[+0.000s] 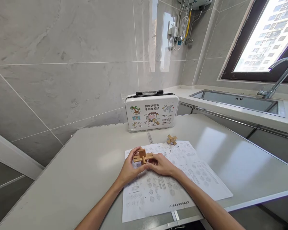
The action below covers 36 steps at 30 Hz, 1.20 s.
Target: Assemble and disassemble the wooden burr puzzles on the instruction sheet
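Note:
Both hands hold a wooden interlocking puzzle (142,154) above a printed sheet. The puzzle is made of crossed light-brown pieces, with one round peg pointing toward me. My left hand (131,166) grips its left side, the fingers behind and the thumb in front. My right hand (161,164) closes on the right side, its thumb meeting the left thumb near the peg. Parts of the puzzle are hidden behind the fingers. Beneath lies the paper sheet (182,188), covered in small diagrams and text. A second wooden puzzle (172,139), star-shaped, rests at the sheet's far edge.
A white cartoon-printed case (152,112) stands upright at the table's back, against the tiled wall (86,80). To the right, a counter holds a sink (237,100) with a curved faucet (278,78) under a window. The table (69,179) has a seam down its middle.

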Available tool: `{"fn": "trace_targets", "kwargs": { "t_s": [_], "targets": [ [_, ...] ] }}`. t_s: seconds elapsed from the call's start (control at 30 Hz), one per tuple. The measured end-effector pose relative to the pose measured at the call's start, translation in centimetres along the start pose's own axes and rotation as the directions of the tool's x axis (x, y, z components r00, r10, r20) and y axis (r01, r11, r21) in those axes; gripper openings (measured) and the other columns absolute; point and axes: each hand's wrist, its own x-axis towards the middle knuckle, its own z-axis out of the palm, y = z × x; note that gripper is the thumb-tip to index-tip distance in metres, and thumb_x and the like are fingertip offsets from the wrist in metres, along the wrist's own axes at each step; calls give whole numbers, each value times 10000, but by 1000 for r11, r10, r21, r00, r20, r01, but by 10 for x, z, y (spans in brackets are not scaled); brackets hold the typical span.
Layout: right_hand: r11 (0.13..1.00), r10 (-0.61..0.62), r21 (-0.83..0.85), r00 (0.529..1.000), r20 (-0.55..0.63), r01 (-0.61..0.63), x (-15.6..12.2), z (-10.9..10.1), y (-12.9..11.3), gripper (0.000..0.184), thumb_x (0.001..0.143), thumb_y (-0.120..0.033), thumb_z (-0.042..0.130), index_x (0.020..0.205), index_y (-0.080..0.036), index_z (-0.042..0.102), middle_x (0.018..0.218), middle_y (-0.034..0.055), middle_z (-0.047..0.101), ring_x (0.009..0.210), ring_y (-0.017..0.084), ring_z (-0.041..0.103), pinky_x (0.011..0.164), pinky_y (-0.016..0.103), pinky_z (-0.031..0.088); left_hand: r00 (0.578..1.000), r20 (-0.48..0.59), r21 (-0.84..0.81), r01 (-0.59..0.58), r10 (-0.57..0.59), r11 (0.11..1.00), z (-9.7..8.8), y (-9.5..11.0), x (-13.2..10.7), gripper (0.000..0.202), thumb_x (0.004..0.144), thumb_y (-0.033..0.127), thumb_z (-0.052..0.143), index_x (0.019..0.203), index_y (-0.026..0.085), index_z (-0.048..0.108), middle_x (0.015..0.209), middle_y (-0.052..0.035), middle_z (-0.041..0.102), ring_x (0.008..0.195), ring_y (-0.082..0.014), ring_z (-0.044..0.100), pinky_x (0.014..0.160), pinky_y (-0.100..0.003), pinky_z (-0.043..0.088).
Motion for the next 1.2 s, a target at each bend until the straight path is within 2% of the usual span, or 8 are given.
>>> {"fn": "trace_targets", "kwargs": {
  "t_s": [0.1,0.2,0.33,0.43,0.63,0.87,1.03,1.2],
  "targets": [
    [974,70,219,997,-24,-64,1,-3,-1,239,943,-457,625,980,-225,669,705,-5,639,613,165,546,586,273,409,999,-54,37,8,-6,999,0,-1,1,750,789,414,825,1441,277,482,1475,-122,562,1363,-305,536,1158,-481,424],
    [897,140,426,990,-30,-114,4,-6,0,353,950,-571,592,990,-221,614,643,-35,594,541,139,527,548,258,415,998,-60,59,6,-3,998,1,-2,1,749,764,375,840,1422,276,497,1475,-118,561,1347,-305,549,1157,-489,420],
    [829,203,540,978,-47,-146,7,-9,4,408,900,-611,656,996,-218,600,651,-44,606,501,106,507,501,225,362,1000,-20,47,4,-3,999,3,-5,2,777,754,349,850,1428,269,471,1481,-124,556,1362,-299,539,1171,-491,409],
    [809,221,567,974,-45,-157,8,-10,6,411,889,-607,675,966,-208,613,646,-48,591,497,93,497,490,218,336,1000,3,48,21,-22,999,4,-6,1,800,761,354,847,1449,274,447,1494,-128,543,1373,-299,533,1170,-497,416],
    [810,251,551,968,-21,-199,9,-8,7,438,856,-613,712,947,-195,620,665,-41,617,494,91,514,474,218,328,999,-24,120,42,-39,992,3,-6,2,810,739,369,857,1442,278,463,1468,-124,557,1342,-306,561,1147,-502,445],
    [815,244,543,970,-4,-203,9,-7,12,455,867,-635,684,945,-198,584,621,-61,591,447,79,485,420,196,299,999,-2,119,48,-48,992,3,-7,3,820,716,358,882,1424,282,474,1463,-113,567,1319,-295,584,1128,-479,467],
    [821,245,531,969,2,-209,8,-8,6,467,870,-652,667,916,-198,564,593,-59,614,398,67,457,407,191,325,997,35,122,61,-66,991,2,-7,3,843,694,403,904,1425,279,502,1451,-120,588,1278,-300,609,1115,-483,471],
    [807,234,555,972,11,-200,9,-5,11,490,859,-672,671,908,-199,556,571,-55,629,390,94,524,406,207,397,998,36,140,53,-59,989,2,-7,2,860,669,425,922,1415,285,517,1431,-112,605,1243,-294,628,1095,-464,486]
  ]
}}
